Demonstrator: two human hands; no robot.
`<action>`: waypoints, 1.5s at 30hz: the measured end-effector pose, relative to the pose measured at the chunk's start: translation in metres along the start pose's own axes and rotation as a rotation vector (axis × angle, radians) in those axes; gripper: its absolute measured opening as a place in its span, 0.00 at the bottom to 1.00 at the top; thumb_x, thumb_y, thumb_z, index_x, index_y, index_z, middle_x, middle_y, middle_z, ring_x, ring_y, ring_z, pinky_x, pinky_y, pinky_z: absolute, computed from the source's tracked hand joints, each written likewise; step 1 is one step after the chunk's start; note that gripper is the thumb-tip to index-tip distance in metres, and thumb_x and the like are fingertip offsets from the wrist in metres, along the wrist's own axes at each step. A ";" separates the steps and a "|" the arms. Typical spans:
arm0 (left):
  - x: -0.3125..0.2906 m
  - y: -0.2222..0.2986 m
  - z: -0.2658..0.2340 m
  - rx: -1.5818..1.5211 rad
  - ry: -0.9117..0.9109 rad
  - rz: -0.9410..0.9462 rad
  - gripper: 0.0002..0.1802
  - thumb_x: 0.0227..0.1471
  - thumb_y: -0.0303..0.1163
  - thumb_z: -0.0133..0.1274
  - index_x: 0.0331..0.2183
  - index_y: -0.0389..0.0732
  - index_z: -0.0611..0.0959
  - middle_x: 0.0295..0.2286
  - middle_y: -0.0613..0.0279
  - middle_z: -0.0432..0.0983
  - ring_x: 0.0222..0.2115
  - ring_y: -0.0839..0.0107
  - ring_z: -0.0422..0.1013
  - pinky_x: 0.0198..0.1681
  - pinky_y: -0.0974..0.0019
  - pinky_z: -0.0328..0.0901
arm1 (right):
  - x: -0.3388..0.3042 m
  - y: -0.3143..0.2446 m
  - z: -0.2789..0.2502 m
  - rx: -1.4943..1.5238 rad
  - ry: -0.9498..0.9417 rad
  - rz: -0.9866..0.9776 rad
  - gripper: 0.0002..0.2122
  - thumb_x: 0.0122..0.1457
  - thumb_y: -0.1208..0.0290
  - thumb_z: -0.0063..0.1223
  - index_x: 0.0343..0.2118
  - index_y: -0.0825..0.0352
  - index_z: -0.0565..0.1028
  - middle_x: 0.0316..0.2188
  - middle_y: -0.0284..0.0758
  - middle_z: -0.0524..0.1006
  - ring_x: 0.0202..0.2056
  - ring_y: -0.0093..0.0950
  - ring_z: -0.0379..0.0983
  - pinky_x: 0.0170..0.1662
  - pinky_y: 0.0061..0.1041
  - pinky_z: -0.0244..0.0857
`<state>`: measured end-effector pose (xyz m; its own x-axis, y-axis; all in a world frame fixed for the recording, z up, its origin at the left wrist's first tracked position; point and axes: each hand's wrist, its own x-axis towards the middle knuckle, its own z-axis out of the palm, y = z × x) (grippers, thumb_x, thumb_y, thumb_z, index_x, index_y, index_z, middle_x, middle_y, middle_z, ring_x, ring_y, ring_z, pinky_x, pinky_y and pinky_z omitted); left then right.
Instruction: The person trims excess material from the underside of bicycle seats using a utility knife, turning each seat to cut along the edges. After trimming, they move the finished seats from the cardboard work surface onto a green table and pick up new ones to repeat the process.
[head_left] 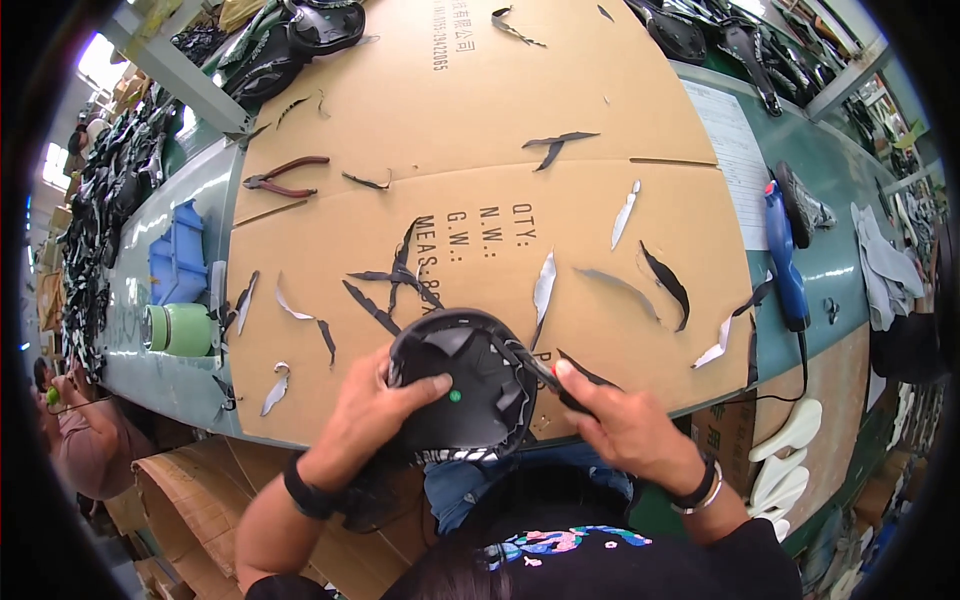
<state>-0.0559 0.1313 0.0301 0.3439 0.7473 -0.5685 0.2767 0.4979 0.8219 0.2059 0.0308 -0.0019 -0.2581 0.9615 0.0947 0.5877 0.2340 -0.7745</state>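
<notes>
My left hand (375,405) grips a black bicycle saddle (485,415), its underside turned up and a green round sticker inside. The thumb presses into the hollow while the fingers wrap behind the rim. At the saddle's right edge, my right hand (632,428) is closed on a slim cutting knife (532,362) with a dark handle and a small red part. Its metal end meets the rim; the exact tip is hard to make out. Dark trimmed strips (400,275) lie just beyond the saddle on the cardboard sheet (340,230).
Red-handled pliers (290,178) rest at the far left of the cardboard. A blue bin (178,255) and a green cup (180,329) stand left; a corded blue heat tool (785,255) lies right. Black saddles (325,25) are piled behind. White saddle shells (785,455) sit lower right.
</notes>
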 end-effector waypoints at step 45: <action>0.076 0.073 -0.047 -0.329 -0.101 0.318 0.20 0.58 0.36 0.51 0.48 0.34 0.74 0.40 0.61 0.76 0.37 0.75 0.73 0.41 0.69 0.69 | 0.060 0.028 -0.136 -0.297 0.097 0.345 0.21 0.49 0.75 0.56 0.48 0.65 0.69 0.27 0.46 0.76 0.31 0.47 0.74 0.34 0.35 0.68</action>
<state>-0.0514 0.2450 0.0484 0.4560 0.8468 -0.2739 -0.1499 0.3765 0.9142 0.3117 0.1143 0.0670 0.0559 0.9961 -0.0685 0.8246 -0.0847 -0.5593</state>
